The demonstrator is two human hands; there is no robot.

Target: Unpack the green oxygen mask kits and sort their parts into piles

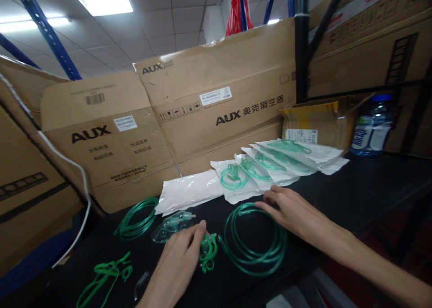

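Observation:
My left hand [178, 258] reaches over the black table, its back towards me and its fingertips hidden. Just right of its thumb lies a bunched green strap [209, 252] with a clear piece under it. Behind the hand rests a clear mask [172, 224] with a green tint. My right hand [286, 209] hovers at the far edge of a coil of green tubing [253, 270]. Its thumb tip meets the coil's top, while the index finger is held apart from the thumb. A looser green strap [107, 272] lies at the front left.
Another green tubing coil [135, 229] lies at the left. White packets [189, 192] and clear-fronted packets of green tubing [232, 177] line the back. Behind them stand AUX cartons [202, 132], a small open box [313, 123] and a blue-capped bottle [371, 128].

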